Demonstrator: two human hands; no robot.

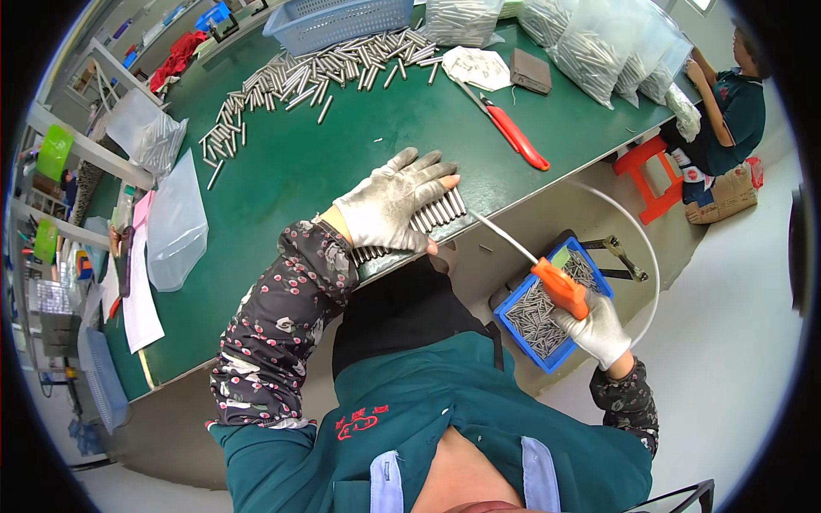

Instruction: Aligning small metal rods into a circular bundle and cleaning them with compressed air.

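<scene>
My left hand (389, 203), in a whitish glove with bare fingertips, lies flat with its fingers stretched out over a row of metal pins (446, 210) at the table's front edge. The pins lie side by side; the palm hides part of the row. In my right hand (594, 329), also gloved, is an orange air blow gun (560, 289), held off the table's edge. Its thin metal nozzle slants up to the row's right end. A pale hose (648, 256) curves beside it.
A blue bin (560, 352) of small metal pins stands below the table's edge. On the green table (291, 162) are a loose pin heap (329, 73), a blue basket (342, 26), filled plastic bags (590, 51) and red-handled pliers (517, 137). A co-worker (735, 103) sits at right.
</scene>
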